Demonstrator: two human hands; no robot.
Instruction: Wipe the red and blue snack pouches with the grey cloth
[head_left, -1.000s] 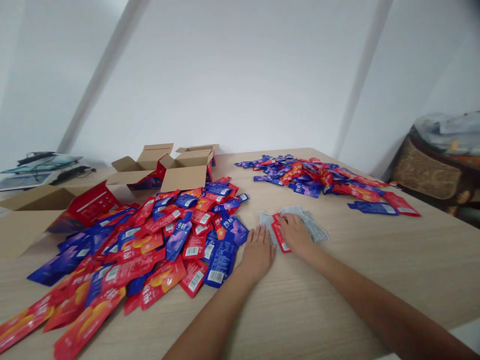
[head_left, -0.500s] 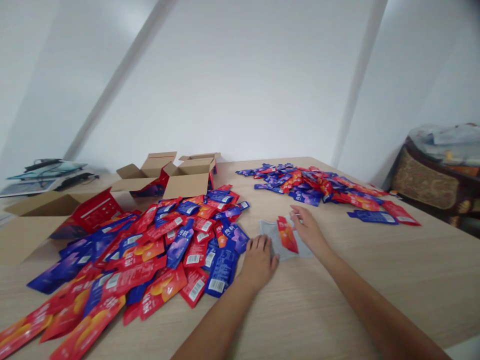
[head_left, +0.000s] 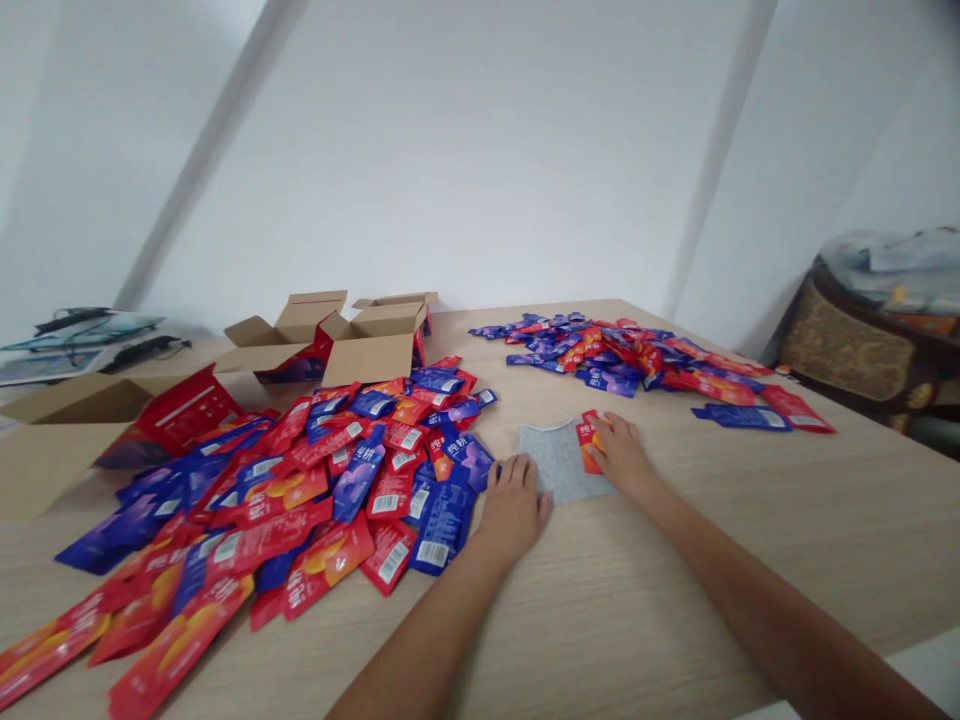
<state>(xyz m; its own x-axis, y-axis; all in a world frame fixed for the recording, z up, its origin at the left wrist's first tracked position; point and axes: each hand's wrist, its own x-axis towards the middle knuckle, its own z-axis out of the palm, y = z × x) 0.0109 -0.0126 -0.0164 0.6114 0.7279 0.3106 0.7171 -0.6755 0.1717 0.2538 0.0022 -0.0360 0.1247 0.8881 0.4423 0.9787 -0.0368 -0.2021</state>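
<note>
A small grey cloth (head_left: 559, 465) lies flat on the table between my hands. My left hand (head_left: 514, 505) rests palm down at its left edge, fingers stretched out and slightly apart, beside the near pile's blue pouches. With my right hand (head_left: 624, 452) I grip a red pouch (head_left: 588, 440) with orange print over the cloth's right side; the fingers cover part of it. To the left spreads a large pile of red and blue pouches (head_left: 390, 490), some with barcode labels showing.
Open cardboard boxes (head_left: 375, 358) stand behind the left pile. A second pouch pile (head_left: 607, 355) lies at the back right, with a blue pouch (head_left: 742, 417) at its near edge. At far right is a patterned chair (head_left: 847, 340); papers (head_left: 67, 345) and cables lie far left.
The red pouch lay on the middle of the cloth; now my right hand has it, farther right and turned more upright. My left hand has stayed nearly in place. The view has shifted slightly.
</note>
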